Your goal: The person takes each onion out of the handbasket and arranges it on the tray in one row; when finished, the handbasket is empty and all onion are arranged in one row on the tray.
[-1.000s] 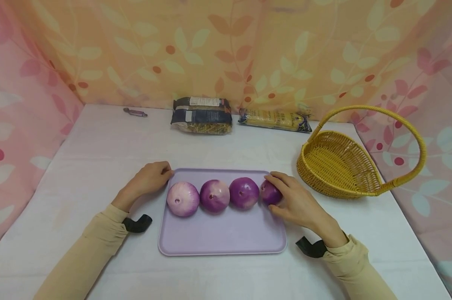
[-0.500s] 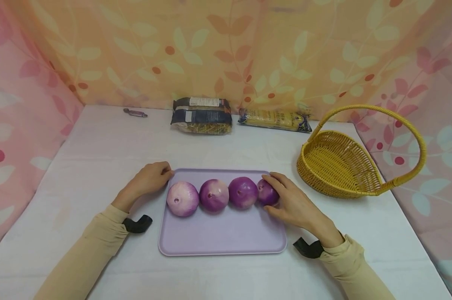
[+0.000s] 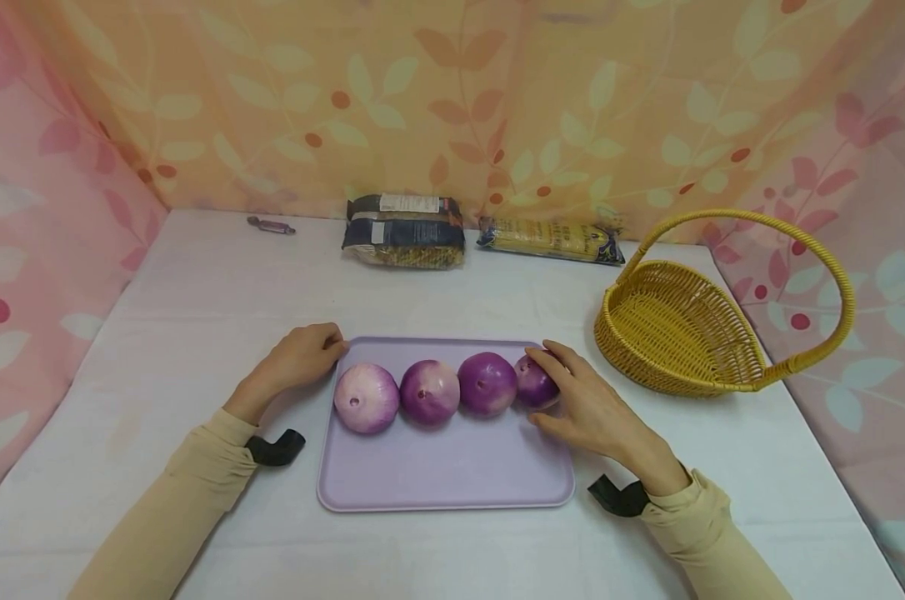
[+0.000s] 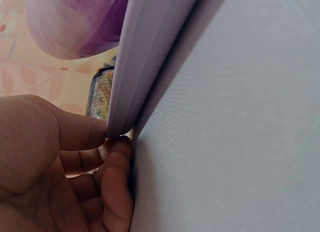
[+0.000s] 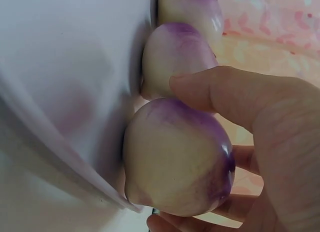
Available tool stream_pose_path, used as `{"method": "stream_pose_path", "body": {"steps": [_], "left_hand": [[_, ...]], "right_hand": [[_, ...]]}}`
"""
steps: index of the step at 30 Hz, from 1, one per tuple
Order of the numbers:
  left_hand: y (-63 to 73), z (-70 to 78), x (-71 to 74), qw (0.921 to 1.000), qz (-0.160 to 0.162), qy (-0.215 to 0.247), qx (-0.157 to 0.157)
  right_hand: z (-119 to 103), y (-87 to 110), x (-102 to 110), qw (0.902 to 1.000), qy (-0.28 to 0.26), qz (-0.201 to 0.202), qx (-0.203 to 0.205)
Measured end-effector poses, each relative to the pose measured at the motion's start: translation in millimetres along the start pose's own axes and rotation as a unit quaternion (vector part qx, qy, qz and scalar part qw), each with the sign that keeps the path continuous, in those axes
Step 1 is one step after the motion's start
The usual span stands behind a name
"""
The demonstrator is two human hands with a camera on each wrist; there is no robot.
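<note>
Several purple-and-white onions [image 3: 429,393] stand in a row on a lilac tray [image 3: 445,475]. My left hand [image 3: 306,358] is at the tray's far left corner; in the left wrist view, the thumb [image 4: 82,132] meets the tray rim [image 4: 122,92] with the other fingers curled below it. Around the rightmost, smaller onion [image 3: 533,383] curve the thumb and fingers of my right hand [image 3: 591,400]. The right wrist view shows that onion [image 5: 175,157] sitting on the tray, the thumb above it and fingertips partly hidden behind it.
A yellow wicker basket [image 3: 677,379] with a tall handle stands right of the tray. Along the table's back lie a pasta bag [image 3: 403,233], a yellow noodle packet [image 3: 550,240] and a small purple peeler-like tool [image 3: 271,225]. Floral cloth [image 3: 392,100] hangs behind.
My right hand has shifted slightly left with the rightmost onion, which now stands closer against its neighbour. The left hand and tray have not moved.
</note>
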State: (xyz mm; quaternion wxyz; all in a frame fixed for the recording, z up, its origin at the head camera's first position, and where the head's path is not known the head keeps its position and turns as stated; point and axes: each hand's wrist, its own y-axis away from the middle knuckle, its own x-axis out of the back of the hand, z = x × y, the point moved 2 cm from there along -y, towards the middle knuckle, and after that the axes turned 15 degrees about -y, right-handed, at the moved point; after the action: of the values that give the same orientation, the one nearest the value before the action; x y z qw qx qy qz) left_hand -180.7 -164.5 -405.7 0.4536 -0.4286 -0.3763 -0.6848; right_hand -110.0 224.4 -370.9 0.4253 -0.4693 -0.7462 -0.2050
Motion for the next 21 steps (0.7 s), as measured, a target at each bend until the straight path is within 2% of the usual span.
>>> {"method": "stream_pose_path", "body": {"steps": [10, 21], "left_hand": [[-0.4, -0.4, 0.0, 1.0, 0.0, 0.002, 0.001], [-0.1, -0.5, -0.2, 1.0, -0.001, 0.006, 0.001]], "right_hand": [[2.0, 1.0, 0.2, 0.9998, 0.015, 0.011, 0.002], [1.7, 1.8, 1.6, 0.9999, 0.013, 0.005, -0.009]]}}
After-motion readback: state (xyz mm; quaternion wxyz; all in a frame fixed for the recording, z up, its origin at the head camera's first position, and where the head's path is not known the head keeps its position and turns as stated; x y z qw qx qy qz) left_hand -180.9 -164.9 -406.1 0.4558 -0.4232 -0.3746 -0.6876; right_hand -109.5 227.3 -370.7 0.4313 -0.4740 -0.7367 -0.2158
